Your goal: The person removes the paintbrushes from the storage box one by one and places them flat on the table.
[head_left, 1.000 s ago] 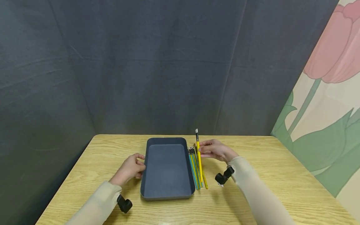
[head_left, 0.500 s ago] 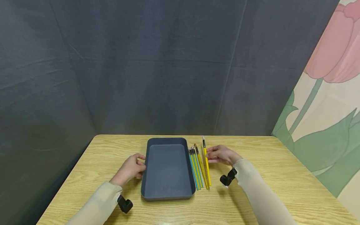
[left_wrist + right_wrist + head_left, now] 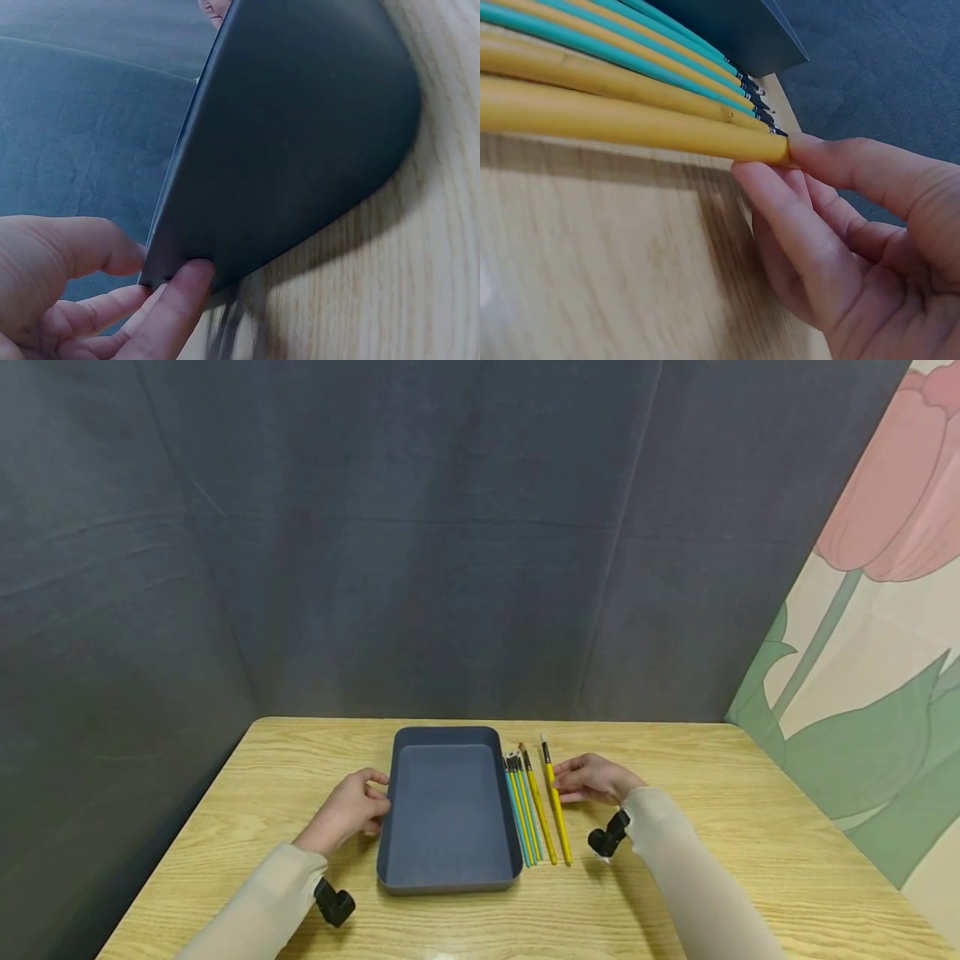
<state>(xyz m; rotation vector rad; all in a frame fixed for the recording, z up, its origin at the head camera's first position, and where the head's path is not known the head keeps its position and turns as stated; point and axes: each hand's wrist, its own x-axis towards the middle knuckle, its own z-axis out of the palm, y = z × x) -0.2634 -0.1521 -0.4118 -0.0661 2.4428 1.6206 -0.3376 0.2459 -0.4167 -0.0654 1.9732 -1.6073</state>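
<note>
My left hand (image 3: 350, 810) rests against the left side of a dark grey tray (image 3: 447, 814), with its fingertips on the outer wall and rim in the left wrist view. To the tray's right, my right hand (image 3: 596, 778) pinches a thick yellow paintbrush (image 3: 559, 814) with white bristles. In the right wrist view the thumb and fingers hold this paintbrush (image 3: 630, 120) at the front part of its handle. A second yellow paintbrush (image 3: 541, 806) with brown bristles lies just left of it. Between that and the tray, several thinner teal and yellow paintbrushes (image 3: 522, 810) lie side by side.
The wooden table (image 3: 660, 760) has light grain and ends in a straight back edge. Behind it hangs a dark grey cloth (image 3: 420, 543), which also covers the left side. At the right is a wall panel (image 3: 862, 693) with a painted tulip.
My right hand has moved right and slightly down with the thick yellow paintbrush, from over the other paintbrushes to beside them, lowering its bristle end. The left hand and tray stay put.
</note>
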